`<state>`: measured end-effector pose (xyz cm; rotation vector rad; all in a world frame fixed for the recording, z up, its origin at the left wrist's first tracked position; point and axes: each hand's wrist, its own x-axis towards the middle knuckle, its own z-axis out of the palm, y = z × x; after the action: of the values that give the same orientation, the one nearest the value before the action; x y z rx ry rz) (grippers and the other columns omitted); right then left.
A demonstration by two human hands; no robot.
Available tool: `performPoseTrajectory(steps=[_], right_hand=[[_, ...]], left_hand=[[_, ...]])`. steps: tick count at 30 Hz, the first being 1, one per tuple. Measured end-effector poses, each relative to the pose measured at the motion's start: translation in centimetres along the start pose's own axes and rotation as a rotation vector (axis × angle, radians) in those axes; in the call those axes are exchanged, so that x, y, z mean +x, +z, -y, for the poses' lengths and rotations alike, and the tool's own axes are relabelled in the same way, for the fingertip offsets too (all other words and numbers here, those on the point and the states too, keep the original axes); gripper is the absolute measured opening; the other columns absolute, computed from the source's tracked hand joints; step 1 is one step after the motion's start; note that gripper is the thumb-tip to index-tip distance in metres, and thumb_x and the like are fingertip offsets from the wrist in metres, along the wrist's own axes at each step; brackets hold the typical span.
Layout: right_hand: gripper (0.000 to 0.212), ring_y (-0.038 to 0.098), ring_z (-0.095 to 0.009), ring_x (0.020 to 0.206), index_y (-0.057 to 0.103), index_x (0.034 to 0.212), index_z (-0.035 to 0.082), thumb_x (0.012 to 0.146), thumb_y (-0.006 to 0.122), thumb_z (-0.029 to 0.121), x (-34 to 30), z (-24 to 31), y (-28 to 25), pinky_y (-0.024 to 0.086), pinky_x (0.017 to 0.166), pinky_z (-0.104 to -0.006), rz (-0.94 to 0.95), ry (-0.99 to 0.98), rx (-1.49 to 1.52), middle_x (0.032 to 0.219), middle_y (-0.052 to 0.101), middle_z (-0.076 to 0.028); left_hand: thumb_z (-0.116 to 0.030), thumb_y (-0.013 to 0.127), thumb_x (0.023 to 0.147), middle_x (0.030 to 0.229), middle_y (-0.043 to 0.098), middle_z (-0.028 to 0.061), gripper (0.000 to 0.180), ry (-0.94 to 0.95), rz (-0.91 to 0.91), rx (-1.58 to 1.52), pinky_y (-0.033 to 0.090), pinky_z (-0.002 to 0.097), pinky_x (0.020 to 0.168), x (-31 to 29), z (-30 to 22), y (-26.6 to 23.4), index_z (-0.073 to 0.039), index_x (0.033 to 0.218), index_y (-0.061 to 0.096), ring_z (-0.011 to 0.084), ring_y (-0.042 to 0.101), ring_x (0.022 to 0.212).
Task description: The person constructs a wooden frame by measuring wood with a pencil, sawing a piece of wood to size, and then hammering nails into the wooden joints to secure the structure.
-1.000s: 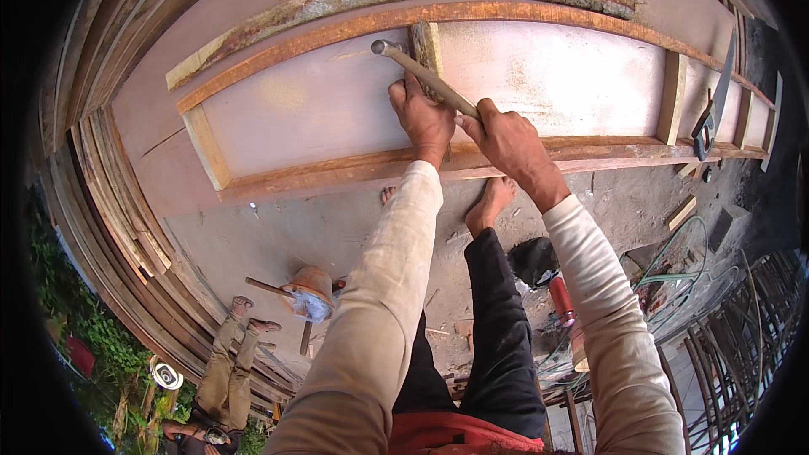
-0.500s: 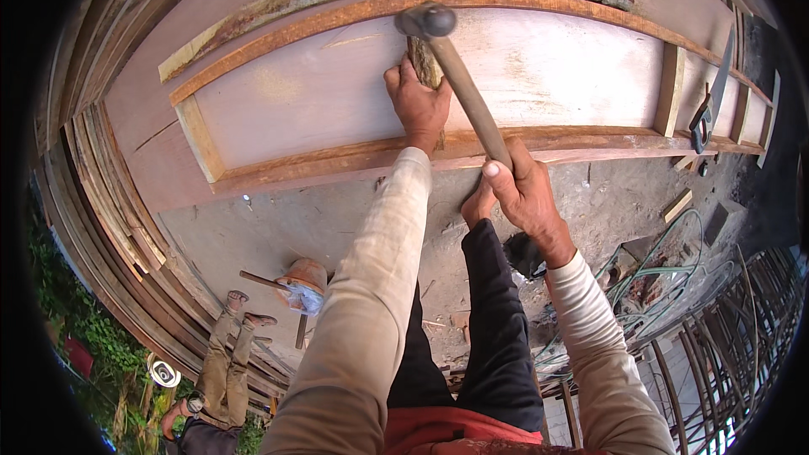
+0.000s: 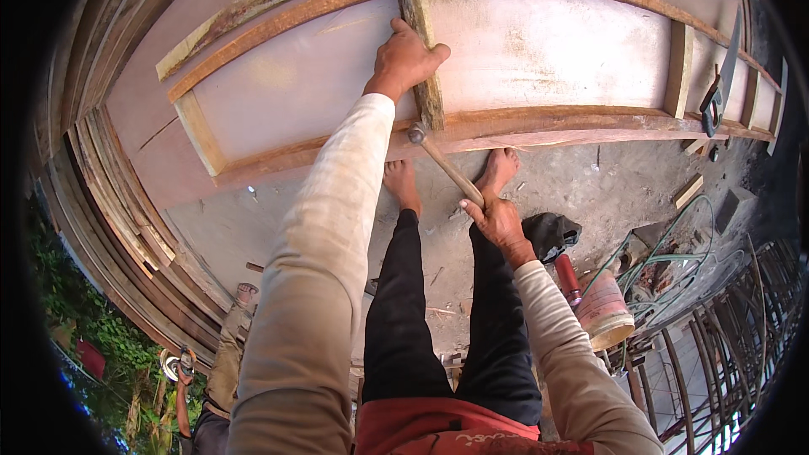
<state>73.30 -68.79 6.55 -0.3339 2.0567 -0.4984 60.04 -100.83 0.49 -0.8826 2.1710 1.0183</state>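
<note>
A short rough wooden crosspiece [image 3: 430, 99] spans the two long rails of a wooden frame. My left hand [image 3: 403, 61] grips it near its middle, with the thumb over its right side. The near rail [image 3: 539, 120] meets the crosspiece's lower end. My right hand [image 3: 501, 227] is closed around the wooden handle of a hammer [image 3: 455, 173], below the frame. The hammer's metal head is just in front of the near rail, beside the crosspiece's lower end. The far rail [image 3: 337, 2] curves past its upper end.
A handsaw [image 3: 716, 97] leans over the frame's right end. My bare feet [image 3: 497, 170] stand close to the near rail. A bucket [image 3: 605, 312], a green hose [image 3: 666, 259] and metal bars [image 3: 716, 354] lie right. Stacked boards [image 3: 114, 194] and another person [image 3: 221, 371] are left.
The hammer has come down from the crosspiece's far end to the near rail. My left hand has shifted slightly left and up along the crosspiece. The view has shifted, showing the bucket at right.
</note>
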Motion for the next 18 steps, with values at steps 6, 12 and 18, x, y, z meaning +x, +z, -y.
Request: performPoseTrajectory(steps=[6, 12, 18], right_hand=[[0.042, 0.069, -0.040, 0.078, 0.057, 0.097, 0.008, 0.080, 0.080, 0.039, -0.6, -0.4, 0.2, 0.055, 0.067, -0.0474, -0.162, -0.413, 0.089, 0.085, 0.069, -0.016], [0.047, 0.068, -0.043, 0.075, 0.057, 0.096, 0.005, 0.092, 0.070, 0.051, 1.0, 1.3, -1.0, 0.055, 0.069, -0.0499, -0.003, -0.042, -0.035, 0.076, 0.067, -0.021], [0.047, 0.060, -0.026, 0.053, 0.054, 0.097, 0.007, 0.099, 0.061, 0.053, -2.0, 0.7, -0.6, 0.050, 0.051, -0.0380, -0.047, -0.099, 0.659, 0.066, 0.059, -0.008]], left_hand=[[-0.049, 0.067, 0.082, 0.092, 0.070, 0.0280, 0.107, 0.103, -0.084, 0.028, 0.059, 0.0366, 0.069, 0.1, 2.0, 0.0, 0.029, 0.136, 0.016, 0.0352, 0.073, 0.079], [-0.044, 0.068, 0.082, 0.086, 0.071, 0.0247, 0.116, 0.022, 0.065, -0.165, 0.057, 0.0356, 0.052, -0.6, 1.3, -0.6, 0.031, 0.140, 0.001, 0.0321, 0.067, 0.053], [-0.044, 0.067, 0.085, 0.092, 0.070, 0.0301, 0.105, -0.035, 0.099, -0.144, 0.060, 0.0403, 0.065, -0.7, -0.7, -0.2, 0.026, 0.138, 0.010, 0.0375, 0.072, 0.067]])
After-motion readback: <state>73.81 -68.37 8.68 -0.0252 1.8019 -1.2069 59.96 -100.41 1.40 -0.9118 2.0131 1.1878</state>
